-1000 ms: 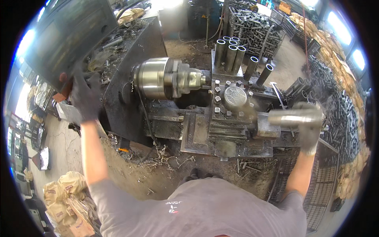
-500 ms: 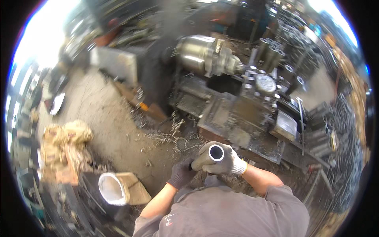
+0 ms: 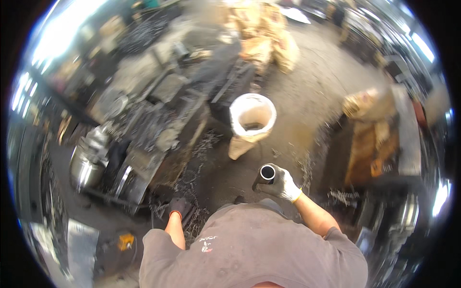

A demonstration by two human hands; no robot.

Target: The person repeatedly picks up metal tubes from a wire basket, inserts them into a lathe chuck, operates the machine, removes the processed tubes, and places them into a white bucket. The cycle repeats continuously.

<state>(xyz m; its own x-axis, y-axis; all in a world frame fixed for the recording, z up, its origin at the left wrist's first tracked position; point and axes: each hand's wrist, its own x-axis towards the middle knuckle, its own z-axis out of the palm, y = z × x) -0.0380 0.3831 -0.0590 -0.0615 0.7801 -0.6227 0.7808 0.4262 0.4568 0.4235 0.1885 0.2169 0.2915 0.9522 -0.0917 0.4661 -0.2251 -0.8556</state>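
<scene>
A metal tube (image 3: 267, 172) stands with its round open end facing up in my right hand (image 3: 284, 186), whose pale work glove wraps around it. The tube's lower part is partly hidden by the hand. My left hand (image 3: 178, 206), in a dark glove, hangs low at my left side, apart from the tube. Its fingers are blurred and dark against the metal shavings beside it, so their closure does not show. Ahead of me stands a tan bag with a wide white rim (image 3: 234, 113), its mouth open and something dark at the bottom.
On the left is a lathe with a shiny chuck (image 3: 87, 168) and a dark bed. Stuffed yellowish sacks (image 3: 283, 50) lie at the far side. To the right stands a rusty brown panel (image 3: 367, 153). Curly metal shavings (image 3: 199, 153) litter the floor (image 3: 312, 81).
My body has turned left, so the lathe now lies at my left and the white-rimmed bag ahead. My left hand has come away from the tube; my right still grips it.
</scene>
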